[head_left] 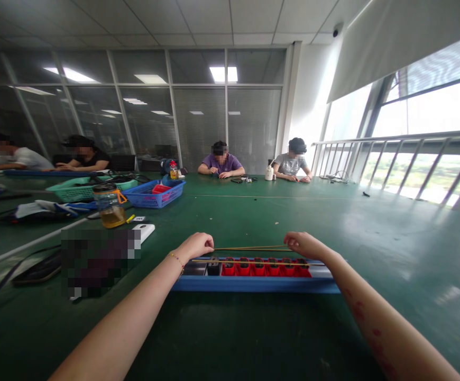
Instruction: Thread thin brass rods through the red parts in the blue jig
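My left hand [198, 246] is closed in a pinch at the left end of thin tan strands [249, 247], which look like sticks or cords. At their right end, my right hand [303, 244] is closed too, with its fingers bent down. The strands stretch between both hands, just beyond a long blue tray [256, 284]. Another thin tan strand [238, 261] runs lengthwise over the tray. Below it sits a row of several small red holders [258, 270] with dark pieces in them. A black block [214, 266] stands left of the row.
On the left are a jar of amber liquid [111, 214], a blue basket [158, 197], a green basket [71, 193] and a phone-like dark object [37, 269]. A white bottle [269, 173] stands at the far side. Several people sit around the green table [373, 238].
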`<state>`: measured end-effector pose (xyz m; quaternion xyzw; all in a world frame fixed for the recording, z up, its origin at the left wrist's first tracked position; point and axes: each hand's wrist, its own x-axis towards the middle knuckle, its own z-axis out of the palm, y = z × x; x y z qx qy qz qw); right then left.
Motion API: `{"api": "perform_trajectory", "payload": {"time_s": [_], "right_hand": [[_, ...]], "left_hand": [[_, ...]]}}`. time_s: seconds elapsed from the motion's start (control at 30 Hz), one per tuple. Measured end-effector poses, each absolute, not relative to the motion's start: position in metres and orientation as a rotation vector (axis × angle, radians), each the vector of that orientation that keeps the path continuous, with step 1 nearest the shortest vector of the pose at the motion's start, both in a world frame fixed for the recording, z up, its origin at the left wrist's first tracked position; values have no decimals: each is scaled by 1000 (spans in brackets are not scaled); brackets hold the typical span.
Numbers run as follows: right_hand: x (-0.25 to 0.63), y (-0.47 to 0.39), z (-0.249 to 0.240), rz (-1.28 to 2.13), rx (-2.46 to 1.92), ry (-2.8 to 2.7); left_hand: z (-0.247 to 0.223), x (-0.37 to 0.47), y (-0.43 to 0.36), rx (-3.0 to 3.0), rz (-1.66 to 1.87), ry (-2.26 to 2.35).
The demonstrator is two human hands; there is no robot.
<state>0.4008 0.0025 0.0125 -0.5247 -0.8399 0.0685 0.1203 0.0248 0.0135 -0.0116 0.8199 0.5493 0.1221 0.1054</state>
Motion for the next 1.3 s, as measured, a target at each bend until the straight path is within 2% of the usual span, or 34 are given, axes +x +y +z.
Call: {"api": "perform_trajectory", "payload": {"time_s": [0.13,0.27,0.37,0.43,0.5,0.63,0.83,1.03,1.3], "right_hand": [[401,6,10,187,-1555,-2441],[407,-1,29,233,-1553,-2450],[415,-18,56,391,-1510,-2542],[419,-32,72,670,-1459,-2629],[422,-43,82,739,-1467,-2681],[421,-48,82,724,-1561,-2736],[415,-45,75,982,-1518,-2672],[415,-58,99,822,-1232,-2608],[460,-54,104,614,-1388,-2404]], "left_hand": [[-11,25,13,2421,361,1614],[-10,25,12,2422,359,1615],[-11,25,12,2423,357,1615],[-11,25,12,2426,358,1618],[-10,25,12,2432,359,1623],[-10,25,11,2443,360,1628],[-10,25,11,2441,358,1627],[-9,25,10,2434,360,1622],[-6,26,7,2424,367,1622]]}}
